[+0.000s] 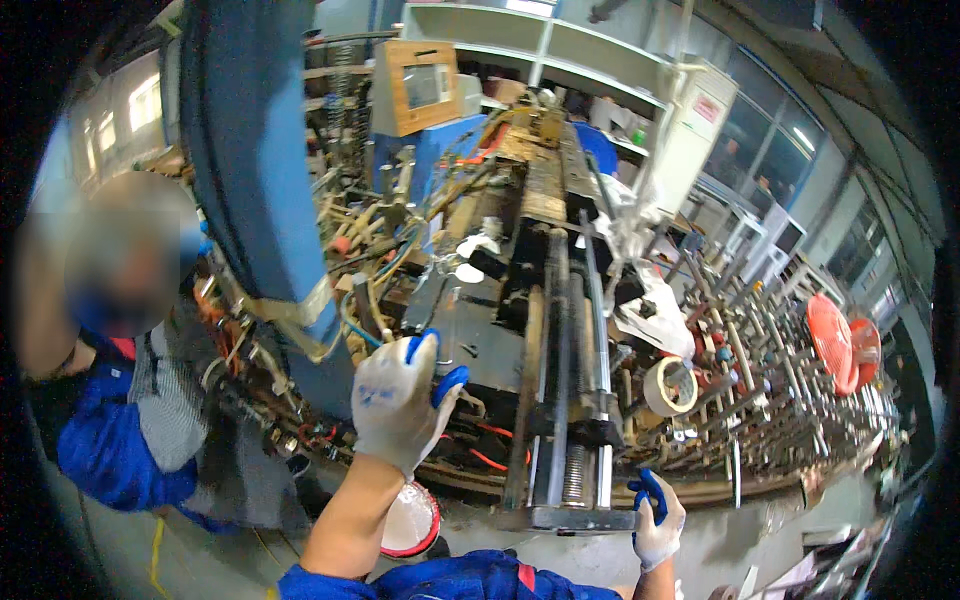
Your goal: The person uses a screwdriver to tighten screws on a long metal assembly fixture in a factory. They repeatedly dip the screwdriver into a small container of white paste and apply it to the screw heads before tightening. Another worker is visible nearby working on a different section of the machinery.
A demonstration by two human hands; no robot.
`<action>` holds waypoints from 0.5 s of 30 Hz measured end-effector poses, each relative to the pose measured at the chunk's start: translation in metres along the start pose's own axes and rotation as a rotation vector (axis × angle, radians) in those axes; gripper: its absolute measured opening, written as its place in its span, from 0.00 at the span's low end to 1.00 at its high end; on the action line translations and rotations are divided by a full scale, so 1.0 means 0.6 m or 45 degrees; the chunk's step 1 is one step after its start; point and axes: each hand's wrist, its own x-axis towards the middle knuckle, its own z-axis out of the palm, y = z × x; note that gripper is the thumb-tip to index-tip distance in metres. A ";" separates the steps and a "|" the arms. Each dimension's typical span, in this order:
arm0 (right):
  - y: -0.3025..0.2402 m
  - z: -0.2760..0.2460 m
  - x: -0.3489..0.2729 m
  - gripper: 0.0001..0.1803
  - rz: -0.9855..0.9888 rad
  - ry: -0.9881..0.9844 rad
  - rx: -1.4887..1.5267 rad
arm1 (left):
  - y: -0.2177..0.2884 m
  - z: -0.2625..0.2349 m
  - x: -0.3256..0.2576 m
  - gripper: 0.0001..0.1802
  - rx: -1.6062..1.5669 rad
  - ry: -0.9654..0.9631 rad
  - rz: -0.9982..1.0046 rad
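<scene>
My left hand, in a white glove with blue fingertips, hovers over the near left side of a long machine. Its thumb stands apart from the fingers, and no object shows in it. Below the fingertips lies a dark flat metal plate. My right hand, gloved the same way, is beside the near right end of the machine's rail assembly. The fingers there are bent but apart, with nothing visible between them. A dark end plate closes the rails, close to the right hand. A coil spring sits between them.
A blue upright panel rises at the left, with a person in blue beyond it. On the right stand many metal rods, a tape roll and red discs. A round white-topped container is below my left forearm.
</scene>
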 end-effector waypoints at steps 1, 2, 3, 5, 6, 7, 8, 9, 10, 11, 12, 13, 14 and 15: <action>-0.001 -0.001 -0.007 0.22 0.006 0.041 -0.022 | 0.004 0.003 0.002 0.32 0.003 0.053 0.040; -0.008 -0.005 -0.007 0.23 -0.019 0.018 -0.055 | -0.002 0.006 -0.005 0.37 -0.101 0.247 0.147; -0.001 -0.010 -0.008 0.23 0.023 -0.031 -0.138 | -0.004 0.001 -0.009 0.41 -0.222 0.292 0.190; 0.003 -0.012 -0.006 0.23 -0.143 -0.024 -0.190 | -0.010 -0.009 -0.047 0.42 -0.214 0.269 0.054; -0.006 -0.013 -0.002 0.22 -0.183 -0.038 -0.206 | -0.022 -0.009 -0.063 0.43 -0.278 0.222 0.004; -0.025 -0.020 0.004 0.22 -0.209 -0.040 -0.208 | -0.007 0.002 -0.077 0.42 -0.687 0.413 -0.202; -0.025 -0.022 0.009 0.22 -0.240 -0.022 -0.223 | -0.003 -0.003 -0.082 0.42 -0.770 0.472 -0.121; -0.025 -0.029 0.013 0.22 -0.275 -0.006 -0.239 | 0.005 -0.016 -0.081 0.41 -0.854 0.534 -0.043; -0.023 -0.034 0.016 0.22 -0.295 0.005 -0.247 | 0.021 -0.034 -0.089 0.44 -0.768 0.477 -0.054; -0.018 -0.039 0.021 0.22 -0.291 0.024 -0.236 | 0.036 -0.046 -0.097 0.49 -0.674 0.425 -0.063; -0.015 -0.043 0.029 0.23 -0.309 0.034 -0.206 | 0.034 -0.039 -0.106 0.55 -0.823 0.588 -0.045; -0.008 -0.052 0.031 0.23 -0.316 0.045 -0.196 | 0.036 -0.027 -0.119 0.48 -0.834 0.772 -0.062; 0.002 -0.062 0.032 0.23 -0.297 0.072 -0.192 | 0.038 -0.018 -0.128 0.45 -0.808 0.809 -0.124; 0.014 -0.073 0.035 0.23 -0.286 0.095 -0.192 | 0.052 -0.019 -0.135 0.42 -0.785 0.810 -0.186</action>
